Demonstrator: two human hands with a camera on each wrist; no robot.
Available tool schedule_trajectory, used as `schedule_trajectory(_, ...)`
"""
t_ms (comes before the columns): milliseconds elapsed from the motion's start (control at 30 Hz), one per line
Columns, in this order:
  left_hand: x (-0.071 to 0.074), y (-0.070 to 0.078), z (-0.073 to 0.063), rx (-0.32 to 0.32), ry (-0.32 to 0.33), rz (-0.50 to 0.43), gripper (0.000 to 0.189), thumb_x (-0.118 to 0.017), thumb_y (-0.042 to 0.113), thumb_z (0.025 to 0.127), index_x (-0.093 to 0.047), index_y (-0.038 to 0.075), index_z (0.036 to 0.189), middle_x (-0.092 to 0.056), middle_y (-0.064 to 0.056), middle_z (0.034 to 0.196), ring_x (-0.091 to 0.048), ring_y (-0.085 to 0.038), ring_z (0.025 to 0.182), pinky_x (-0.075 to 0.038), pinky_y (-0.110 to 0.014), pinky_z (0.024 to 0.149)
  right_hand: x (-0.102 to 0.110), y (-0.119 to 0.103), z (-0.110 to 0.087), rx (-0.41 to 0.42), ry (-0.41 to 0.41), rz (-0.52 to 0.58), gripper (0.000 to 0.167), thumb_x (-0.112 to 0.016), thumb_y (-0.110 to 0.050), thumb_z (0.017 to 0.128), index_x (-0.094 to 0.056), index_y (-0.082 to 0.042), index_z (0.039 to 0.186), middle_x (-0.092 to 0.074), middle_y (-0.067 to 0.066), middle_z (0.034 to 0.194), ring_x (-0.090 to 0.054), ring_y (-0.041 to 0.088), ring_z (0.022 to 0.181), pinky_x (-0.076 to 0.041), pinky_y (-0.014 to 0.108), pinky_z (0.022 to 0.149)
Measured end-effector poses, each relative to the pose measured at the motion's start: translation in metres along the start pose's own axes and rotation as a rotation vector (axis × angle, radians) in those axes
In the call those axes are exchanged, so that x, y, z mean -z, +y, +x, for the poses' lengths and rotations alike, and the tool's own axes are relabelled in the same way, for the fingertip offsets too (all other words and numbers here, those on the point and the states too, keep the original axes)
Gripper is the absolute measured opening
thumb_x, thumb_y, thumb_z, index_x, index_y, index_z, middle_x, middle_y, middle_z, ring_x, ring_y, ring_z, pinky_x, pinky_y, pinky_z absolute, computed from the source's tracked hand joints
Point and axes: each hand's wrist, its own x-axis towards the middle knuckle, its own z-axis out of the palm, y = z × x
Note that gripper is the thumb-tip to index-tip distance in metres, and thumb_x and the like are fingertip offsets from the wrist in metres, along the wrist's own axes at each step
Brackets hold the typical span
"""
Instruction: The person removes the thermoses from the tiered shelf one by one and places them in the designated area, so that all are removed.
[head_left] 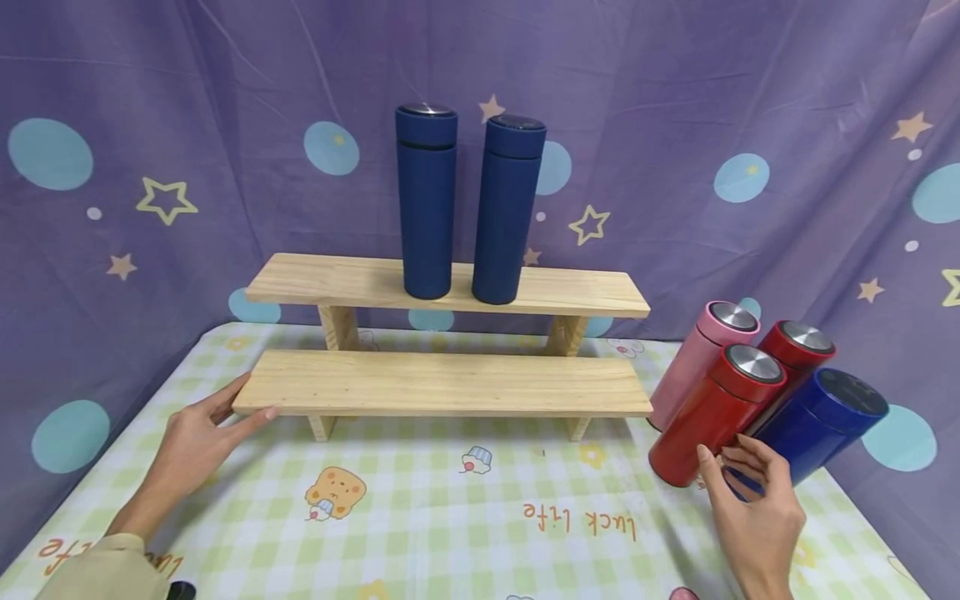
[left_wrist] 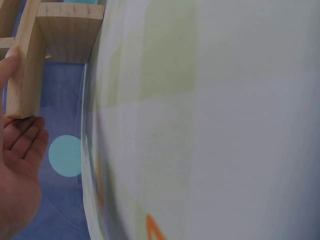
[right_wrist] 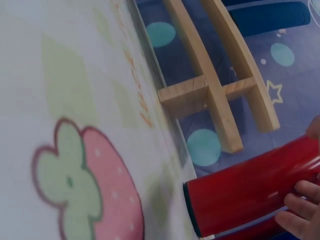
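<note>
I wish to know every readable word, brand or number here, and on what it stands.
"luck life": orange print on the tablecloth, right of its middle, upside down in the head view.
"life": same cloth, far left, upside down; the word beside it is partly hidden by the sleeve.
Lid of the rightmost blue bottle: any marking is too small to read.
</note>
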Motion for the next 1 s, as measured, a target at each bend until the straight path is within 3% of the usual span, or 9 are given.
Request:
schedule_trajectory(200, -0.001, 0.000, 0.000, -0.001, -0.002, -0.002, 0.084, -0.071, 0.045, 0.099, -0.030, 0.010, 0.163, -0.032, -0.042, 0.153, -0.045, -0.063, 0.128, -0.052, -0.020, 0.070, 0.000, 0.004, 0.005, -0.086, -0.058, -0.091, 0.064, -0.088, -0.017, 0.085, -0.058, 0.003, 0.137, -0.068, 0.014, 0.115, -0.054, -0.014, 0.092, -0.041, 0.002, 0.076)
schedule_trajectory(267, -0.001, 0.000, 0.000, -0.001, 0.001, 0.001, 0.084, -0.071, 0.044, 0.099, -0.031, 0.009, 0.163, -0.032, -0.042, 0.153, -0.046, -0.063, 0.127, -0.051, -0.020, 0.070, -0.002, 0.006, 0.007, -0.116, -0.098, -0.110, 0.071, -0.088, -0.021, 0.085, -0.053, 0.001, 0.144, -0.066, 0.018, 0.122, -0.057, -0.004, 0.097, -0.039, 0.000, 0.076)
schedule_trajectory(400, -0.001, 0.000, 0.000, 0.000, 0.002, 0.005, 0.083, -0.071, 0.045, 0.099, -0.031, 0.009, 0.163, -0.032, -0.043, 0.152, -0.046, -0.064, 0.127, -0.058, -0.040, 0.078, -0.006, 0.010, 0.011, -0.142, -0.156, -0.132, 0.082, -0.088, -0.026, 0.086, -0.046, 0.000, 0.151, -0.062, 0.023, 0.125, -0.062, 0.025, 0.105, -0.036, 0.000, 0.074)
schedule_trajectory(467, -0.001, 0.000, 0.000, 0.003, 0.001, 0.009, 0.084, -0.071, 0.046, 0.099, -0.030, 0.009, 0.163, -0.032, -0.042, 0.153, -0.046, -0.064, 0.127, -0.057, -0.048, 0.080, -0.008, 0.011, 0.014, -0.137, -0.168, -0.148, 0.084, -0.087, -0.027, 0.086, -0.044, 0.000, 0.152, -0.063, 0.023, 0.123, -0.063, 0.031, 0.104, -0.036, 0.002, 0.072)
schedule_trajectory(700, -0.001, 0.000, 0.000, 0.003, 0.000, 0.009, 0.084, -0.070, 0.046, 0.099, -0.030, 0.010, 0.164, -0.031, -0.042, 0.154, -0.046, -0.064, 0.127, -0.056, -0.052, 0.080, -0.014, 0.012, 0.021, -0.126, -0.161, -0.173, 0.075, -0.087, -0.029, 0.086, -0.050, -0.002, 0.145, -0.067, 0.018, 0.108, -0.051, -0.006, 0.082, -0.039, 0.015, 0.072)
schedule_trajectory(767, -0.001, 0.000, 0.000, 0.003, -0.001, 0.007, 0.084, -0.071, 0.045, 0.099, -0.030, 0.010, 0.163, -0.031, -0.042, 0.153, -0.046, -0.064, 0.127, -0.057, -0.051, 0.080, -0.015, 0.012, 0.022, -0.126, -0.156, -0.169, 0.072, -0.087, -0.028, 0.086, -0.051, -0.001, 0.142, -0.068, 0.019, 0.106, -0.049, -0.008, 0.080, -0.039, 0.021, 0.074)
schedule_trajectory(833, -0.001, -0.001, 0.000, 0.002, 0.003, 0.008, 0.084, -0.071, 0.046, 0.099, -0.030, 0.010, 0.163, -0.032, -0.042, 0.153, -0.046, -0.063, 0.127, -0.058, -0.043, 0.077, -0.016, 0.013, 0.023, -0.125, -0.151, -0.159, 0.071, -0.087, -0.026, 0.085, -0.052, 0.000, 0.141, -0.068, 0.020, 0.106, -0.048, -0.010, 0.080, -0.039, 0.023, 0.075)
schedule_trajectory(900, 0.000, -0.001, 0.000, 0.003, 0.008, 0.010, 0.085, -0.071, 0.047, 0.099, -0.031, 0.010, 0.163, -0.033, -0.041, 0.152, -0.046, -0.063, 0.127, -0.057, -0.034, 0.075, -0.016, 0.013, 0.024, -0.121, -0.144, -0.145, 0.070, -0.087, -0.025, 0.085, -0.052, 0.001, 0.140, -0.068, 0.020, 0.107, -0.048, -0.012, 0.080, -0.039, 0.022, 0.075)
schedule_trajectory(1000, -0.001, -0.001, 0.000, 0.004, 0.013, 0.014, 0.086, -0.071, 0.048, 0.098, -0.030, 0.009, 0.163, -0.034, -0.041, 0.152, -0.047, -0.062, 0.128, -0.055, -0.030, 0.074, -0.016, 0.013, 0.025, -0.119, -0.139, -0.123, 0.068, -0.088, -0.023, 0.084, -0.054, 0.001, 0.138, -0.069, 0.020, 0.108, -0.049, -0.014, 0.080, -0.039, 0.016, 0.074)
